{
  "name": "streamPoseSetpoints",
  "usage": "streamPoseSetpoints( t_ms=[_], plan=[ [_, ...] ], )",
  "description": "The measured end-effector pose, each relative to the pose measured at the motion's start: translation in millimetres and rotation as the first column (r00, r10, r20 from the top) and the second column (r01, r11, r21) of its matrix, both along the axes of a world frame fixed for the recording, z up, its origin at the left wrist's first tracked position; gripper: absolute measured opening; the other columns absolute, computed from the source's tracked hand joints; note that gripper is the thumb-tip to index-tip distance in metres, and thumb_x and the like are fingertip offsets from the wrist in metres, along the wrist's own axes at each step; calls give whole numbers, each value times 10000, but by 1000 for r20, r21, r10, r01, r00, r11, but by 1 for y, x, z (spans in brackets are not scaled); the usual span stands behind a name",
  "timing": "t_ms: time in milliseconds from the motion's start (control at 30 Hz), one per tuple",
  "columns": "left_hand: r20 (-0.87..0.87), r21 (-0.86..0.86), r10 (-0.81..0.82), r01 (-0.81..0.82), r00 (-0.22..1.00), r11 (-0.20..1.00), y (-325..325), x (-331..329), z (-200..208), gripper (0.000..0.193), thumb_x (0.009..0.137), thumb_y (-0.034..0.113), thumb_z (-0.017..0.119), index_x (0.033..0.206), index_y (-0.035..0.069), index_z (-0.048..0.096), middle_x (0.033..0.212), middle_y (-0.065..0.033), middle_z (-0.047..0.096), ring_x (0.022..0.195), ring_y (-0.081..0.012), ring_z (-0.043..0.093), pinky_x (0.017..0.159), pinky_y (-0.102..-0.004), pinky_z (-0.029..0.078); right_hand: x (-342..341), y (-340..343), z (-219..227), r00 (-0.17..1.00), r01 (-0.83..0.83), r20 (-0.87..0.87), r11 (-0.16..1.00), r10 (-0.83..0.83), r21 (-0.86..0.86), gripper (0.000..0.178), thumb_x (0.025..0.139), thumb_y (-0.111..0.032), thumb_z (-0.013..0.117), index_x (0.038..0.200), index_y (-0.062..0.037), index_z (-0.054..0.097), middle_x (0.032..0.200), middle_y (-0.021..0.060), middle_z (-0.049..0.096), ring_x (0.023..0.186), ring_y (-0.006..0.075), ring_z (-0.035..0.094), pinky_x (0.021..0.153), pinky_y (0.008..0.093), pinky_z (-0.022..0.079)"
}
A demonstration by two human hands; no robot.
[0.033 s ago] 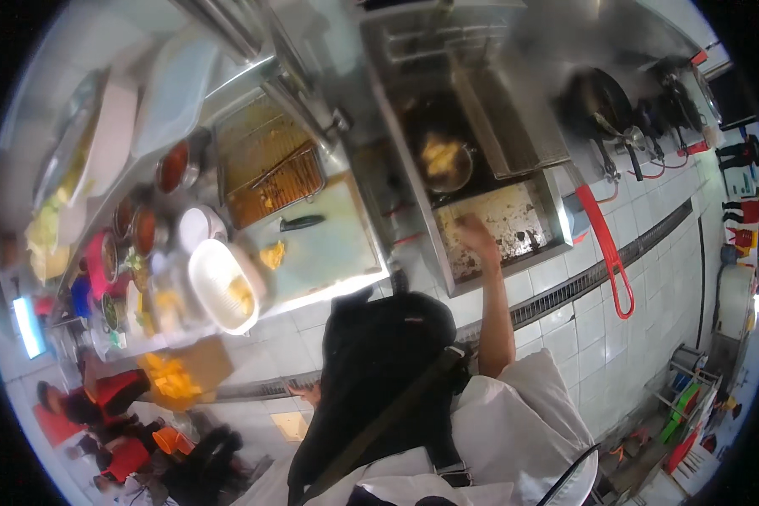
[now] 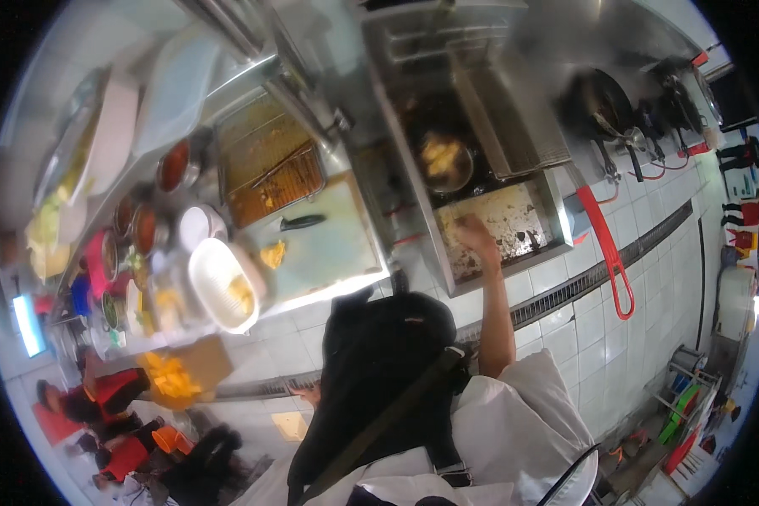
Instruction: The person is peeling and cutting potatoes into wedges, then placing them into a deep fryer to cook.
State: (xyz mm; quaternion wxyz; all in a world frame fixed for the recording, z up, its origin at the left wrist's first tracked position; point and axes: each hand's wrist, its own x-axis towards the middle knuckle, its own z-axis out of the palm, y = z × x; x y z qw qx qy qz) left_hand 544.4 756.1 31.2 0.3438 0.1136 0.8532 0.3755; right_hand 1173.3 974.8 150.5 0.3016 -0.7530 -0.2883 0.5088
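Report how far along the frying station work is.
Done: golden food sits in the strainer ladle over the dark oil, and cut pieces lie on the cutting board beside a knife. In hand: the right hand reaches over the crumb-strewn tray. Left: the white bowl still holds food. The left hand barely shows.

floor: white tiles (image 2: 565,278) | drain: dark grate strip (image 2: 649,240) | counter: steel (image 2: 514,34) | light: bright, far right

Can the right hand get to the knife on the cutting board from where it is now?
Probably yes. The right hand rests on the floured tray; the knife lies uncovered on the cutting board to its left, and nothing tall stands between them.
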Motion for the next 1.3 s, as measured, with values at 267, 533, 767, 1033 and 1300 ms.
streamPoseSetpoints(
  t_ms=[267, 533, 767, 1033, 1300],
  plan=[
    [-13, -1, 13, -13, 1000, 1000, -5, -2, -1, 501, 884, 294, 555, 1346, 237, 370, 1145, -161, 538, 942, -291, 533, 786, -468, 449, -8, 6, 16, 998, -20, 68, 999, 18, 29, 328, 851, -311, 592, 870, 16, 563, 563, 70, 525, 428, 150, 505, 390, 340, 388],
    [-19, -5, 1, -1, 1000, 1000, 0, -5, -1, 499, 882, 284, 562, 1343, 225, 380, 1147, -157, 539, 950, -283, 533, 792, -465, 450, -4, 8, 2, 991, -34, 126, 997, 43, -69, 377, 878, -349, 584, 875, 27, 560, 522, 110, 537, 408, 175, 534, 376, 347, 408],
    [-30, -1, 7, -7, 1000, 1000, -1, -5, -4, 497, 881, 276, 568, 1340, 214, 389, 1148, -154, 540, 957, -276, 533, 798, -463, 450, -14, 9, 29, 993, 44, 113, 997, -36, -66, 321, 900, -282, 548, 923, 37, 576, 611, 97, 572, 447, 168, 544, 395, 333, 406],
    [-40, 7, 10, -9, 999, 1000, 2, -1, -4, 495, 878, 266, 574, 1337, 202, 399, 1150, -150, 542, 966, -268, 534, 804, -460, 450, -10, 6, 19, 988, 43, 148, 999, -39, -24, 416, 894, -350, 572, 893, 64, 528, 565, 124, 560, 424, 183, 546, 385, 353, 414],
    [-46, 7, 23, -23, 999, 1000, 2, 4, -5, 493, 876, 257, 581, 1334, 190, 409, 1151, -146, 543, 974, -260, 534, 810, -458, 450, -2, 6, -1, 989, -18, 148, 999, 25, -50, 517, 864, -416, 597, 980, 82, 519, 566, 140, 568, 461, 192, 571, 428, 366, 441]
  ],
)
